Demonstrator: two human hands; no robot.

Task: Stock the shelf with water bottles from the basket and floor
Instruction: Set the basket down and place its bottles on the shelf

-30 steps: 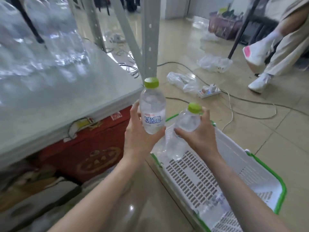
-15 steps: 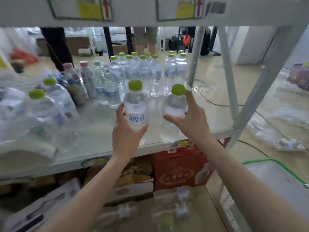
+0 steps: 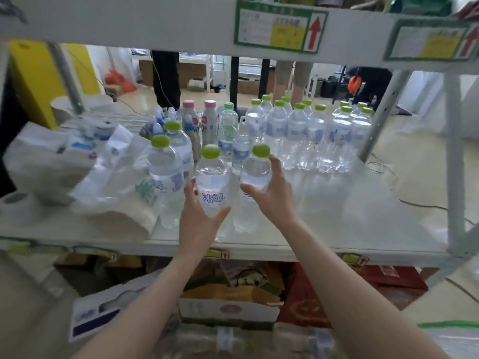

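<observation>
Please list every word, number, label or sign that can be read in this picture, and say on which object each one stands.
"冰露", blue characters: label of the bottle in the left hand.
Red arrow pointing up, no words: green-bordered shelf tag.
Small print on that tag and on the second shelf tag: too blurred to read.
Labels on the back-row bottles and the pink-capped bottles: too small and blurred.
Red box below: gold pattern, not readable.

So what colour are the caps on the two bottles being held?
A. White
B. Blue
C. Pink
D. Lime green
D: the bottle in the left hand and the one in the right hand both have lime green caps.
</observation>
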